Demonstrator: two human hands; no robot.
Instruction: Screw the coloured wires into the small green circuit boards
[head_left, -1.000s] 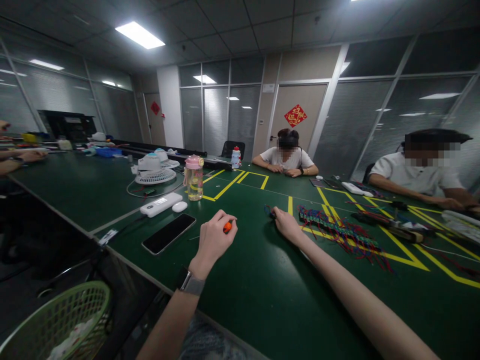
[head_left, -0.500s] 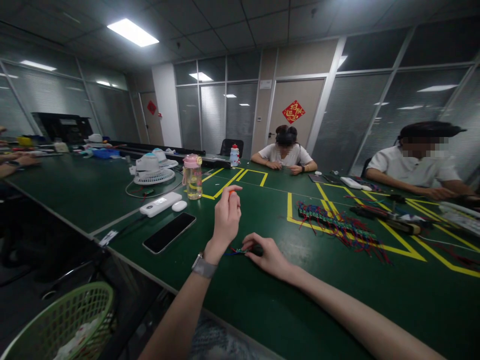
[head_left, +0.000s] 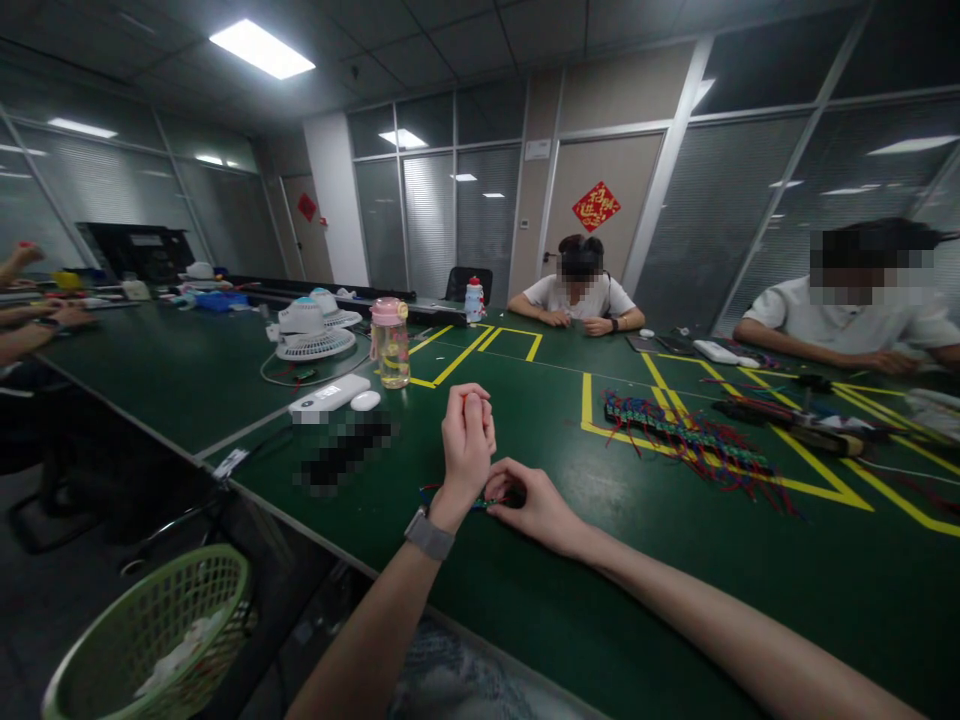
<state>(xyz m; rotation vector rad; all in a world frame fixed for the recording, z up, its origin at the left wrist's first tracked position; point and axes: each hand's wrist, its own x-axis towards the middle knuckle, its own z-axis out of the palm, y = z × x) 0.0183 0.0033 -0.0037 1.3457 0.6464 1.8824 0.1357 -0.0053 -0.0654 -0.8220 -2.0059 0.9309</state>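
My left hand (head_left: 466,440) is raised above the green table (head_left: 360,505), its fingers curled closed around something small and orange that barely shows. Just right of it, my right hand (head_left: 536,508) rests on the table, thumb and fingers pinching a small green circuit board (head_left: 484,503) with thin red and blue wires. My left wrist partly covers the board. Farther right, a long row of similar wired boards (head_left: 675,430) lies across yellow tape lines.
A pink-lidded bottle (head_left: 390,345), white power bank (head_left: 330,397) and small white case (head_left: 365,401) stand left. White fans (head_left: 311,335) lie beyond. A green basket (head_left: 150,620) is below the table edge. Two people sit opposite; another person's hands show far left.
My left hand has turned and its fingers have curled in tighter, covering more of the orange thing. My right hand keeps its hold on the board. The view has shifted slightly.
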